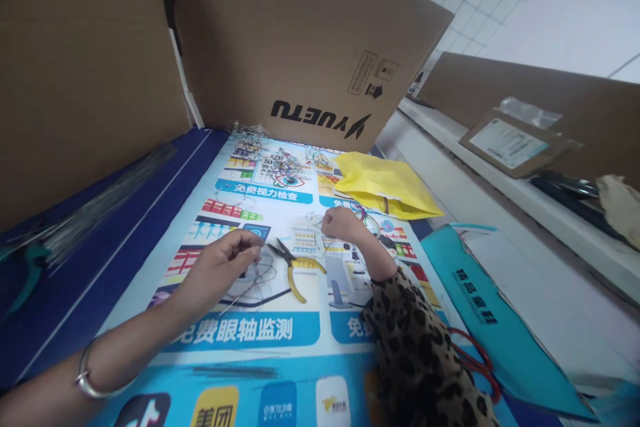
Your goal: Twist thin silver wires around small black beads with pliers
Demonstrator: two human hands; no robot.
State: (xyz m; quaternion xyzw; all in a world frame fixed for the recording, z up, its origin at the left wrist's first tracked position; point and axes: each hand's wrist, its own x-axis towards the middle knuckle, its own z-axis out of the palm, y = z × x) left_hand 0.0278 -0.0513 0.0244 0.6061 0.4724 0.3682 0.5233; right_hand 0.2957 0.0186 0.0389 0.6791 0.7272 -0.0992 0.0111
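Note:
My left hand hovers over the printed poster, its fingers curled in and the thumb pressed toward them. Whatever lies in that pinch is too thin or too hidden to name. Below it, a loose tangle of thin wire spreads over the poster. Pliers with yellow handles lie between my two hands, dark jaws pointing toward the left hand. My right hand is closed in a fist near some fine wire loops. Its fingers face away, so I cannot make out what they grip.
A yellow pouch lies beyond my right hand. Heaped wire pieces sit at the back before a cardboard box. Straight wires lie at left beside a teal-handled tool. Red-handled scissors and a teal bag are at right.

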